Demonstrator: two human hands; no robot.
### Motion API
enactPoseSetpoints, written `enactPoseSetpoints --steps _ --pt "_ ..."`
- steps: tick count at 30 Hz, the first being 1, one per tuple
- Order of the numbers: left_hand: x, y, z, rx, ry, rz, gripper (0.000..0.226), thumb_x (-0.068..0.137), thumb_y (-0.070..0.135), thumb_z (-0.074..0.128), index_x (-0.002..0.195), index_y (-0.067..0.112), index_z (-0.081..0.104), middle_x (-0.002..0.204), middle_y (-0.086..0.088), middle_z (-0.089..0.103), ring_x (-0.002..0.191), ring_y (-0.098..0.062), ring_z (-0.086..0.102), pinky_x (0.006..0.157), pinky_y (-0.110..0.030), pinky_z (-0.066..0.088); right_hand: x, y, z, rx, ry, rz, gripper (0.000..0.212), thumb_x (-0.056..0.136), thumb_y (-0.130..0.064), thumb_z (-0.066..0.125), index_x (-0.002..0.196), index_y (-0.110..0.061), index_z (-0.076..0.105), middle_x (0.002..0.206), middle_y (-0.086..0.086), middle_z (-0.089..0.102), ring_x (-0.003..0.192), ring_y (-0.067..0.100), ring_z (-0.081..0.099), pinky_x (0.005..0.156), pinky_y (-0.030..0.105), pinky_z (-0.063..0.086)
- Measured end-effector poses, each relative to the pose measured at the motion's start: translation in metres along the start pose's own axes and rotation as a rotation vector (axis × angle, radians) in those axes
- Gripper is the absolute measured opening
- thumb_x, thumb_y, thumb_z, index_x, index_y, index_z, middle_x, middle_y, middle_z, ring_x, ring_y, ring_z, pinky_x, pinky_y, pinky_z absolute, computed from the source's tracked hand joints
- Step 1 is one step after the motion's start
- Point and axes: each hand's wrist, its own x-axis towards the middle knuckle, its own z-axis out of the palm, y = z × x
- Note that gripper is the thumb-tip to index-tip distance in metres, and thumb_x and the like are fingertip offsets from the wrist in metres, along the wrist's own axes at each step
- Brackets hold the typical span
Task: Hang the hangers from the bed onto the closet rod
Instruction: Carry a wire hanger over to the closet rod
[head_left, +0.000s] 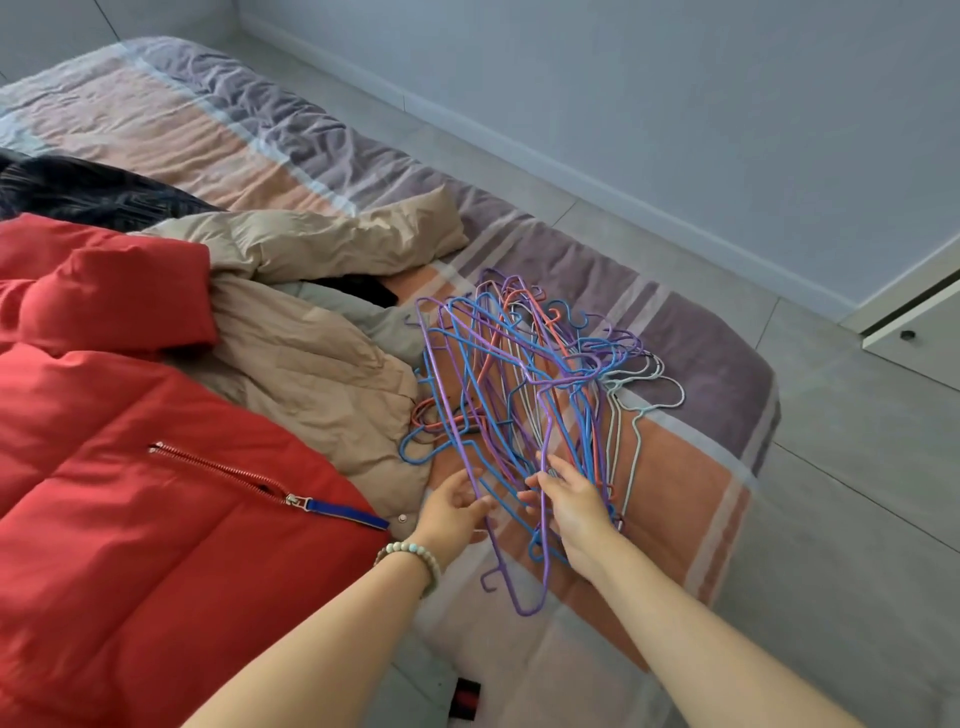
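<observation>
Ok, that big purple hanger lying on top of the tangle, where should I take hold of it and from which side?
Take the purple hanger by its long straight bar at the near end, coming from above on the bed's near edge, where both hands already are. That bar lies clear on top, while its far end threads into the hanger pile. Probably lift slowly; the hooks look interlocked.

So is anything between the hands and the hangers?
No. Both the left hand and right hand already reach the near edge of the hanger pile; the jackets lie to its left. No closet rod is in view.
</observation>
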Motion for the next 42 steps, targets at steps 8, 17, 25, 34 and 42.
enactPoseSetpoints --steps 8,17,25,34,42 --pt "-0.044 0.075 -0.003 -0.012 -0.067 0.208 0.035 0.097 0.004 0.043 0.129 0.018 0.044 0.075 -0.001 0.067 0.044 -0.008 0.062 0.046 -0.021 0.051 -0.073 -0.071 -0.026 0.075 -0.217 -0.119 0.022 0.095 -0.002 0.047 0.108 -0.018 0.055 0.079 0.004 0.065 0.063 0.009 0.069 0.057 0.021 0.055" --pt "-0.153 0.268 0.057 0.183 -0.386 0.224 0.055 0.093 0.059 0.021 0.116 0.024 0.057 0.101 -0.004 0.066 0.076 -0.02 0.064 0.063 -0.026 0.043 -0.18 -0.249 -0.099 0.085 -0.073 -0.618 0.015 0.088 -0.003 0.06 0.092 -0.01 0.048 0.08 0.003 0.075 0.067 0.013 0.071 0.064 0.024 0.057" --pt "-0.321 0.402 0.14 0.261 -0.684 0.566 0.046 0.093 0.049 0.035 0.106 0.017 0.065 0.093 -0.013 0.073 0.076 -0.028 0.07 0.077 -0.032 0.057 -0.327 -0.368 -0.206 -0.057 0.47 -1.036 0.043 0.073 -0.045 0.063 0.102 -0.018 0.047 0.084 -0.007 0.072 0.077 0.004 0.069 0.078 0.019 0.055" --pt "-0.517 0.473 0.262 0.296 -0.863 1.117 0.035 0.095 0.035 0.043 0.088 0.008 0.065 0.081 -0.01 0.073 0.069 -0.034 0.07 0.062 -0.025 0.058 -0.515 -0.417 -0.345 -0.04 1.022 -1.336 0.034 0.079 -0.042 0.067 0.097 -0.02 0.049 0.088 -0.003 0.071 0.081 0.006 0.069 0.064 0.008 0.05" --pt "-0.651 0.471 0.366 0.291 -1.16 1.307 0.039 0.094 0.039 0.041 0.081 0.008 0.06 0.086 -0.006 0.073 0.067 -0.033 0.071 0.062 -0.023 0.057 -0.681 -0.401 -0.432 -0.109 1.421 -1.417 0.032 0.078 -0.039 0.072 0.088 -0.018 0.051 0.078 -0.01 0.066 0.078 0.006 0.067 0.067 0.019 0.051"
